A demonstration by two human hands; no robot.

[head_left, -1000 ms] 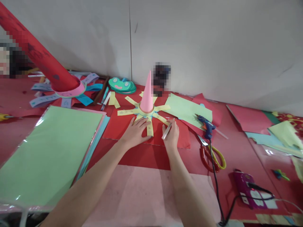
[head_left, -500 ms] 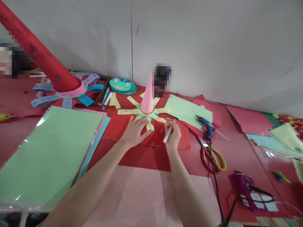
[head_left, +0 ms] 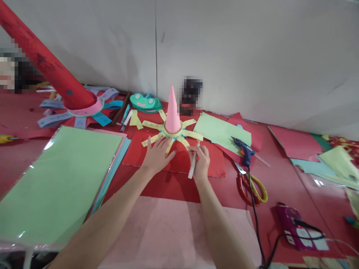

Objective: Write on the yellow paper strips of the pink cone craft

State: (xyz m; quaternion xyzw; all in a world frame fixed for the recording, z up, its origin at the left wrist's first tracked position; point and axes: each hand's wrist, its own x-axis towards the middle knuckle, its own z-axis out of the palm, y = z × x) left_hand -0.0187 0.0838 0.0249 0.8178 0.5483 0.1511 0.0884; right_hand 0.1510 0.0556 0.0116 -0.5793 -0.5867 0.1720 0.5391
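Observation:
A pink paper cone (head_left: 172, 112) stands upright in a ring with several yellow strips (head_left: 193, 134) spread out around it, on a red sheet (head_left: 213, 158). My left hand (head_left: 157, 155) lies with fingers spread over the front left strips, touching them. My right hand (head_left: 201, 160) is closed around a white pen (head_left: 192, 168), beside the end of a front right strip. Small marks show on some strips.
Blue glue gun (head_left: 245, 151) and scissors (head_left: 252, 190) lie right, with a cable to a purple box (head_left: 297, 228). A green sheet (head_left: 61, 179) lies left. Behind it a red tube (head_left: 53, 67) leans. Green frog cutouts (head_left: 146, 102) lie near the wall.
The cone and its strips have turned and shifted slightly left. Both hands have moved a little left, and the pen is held more upright.

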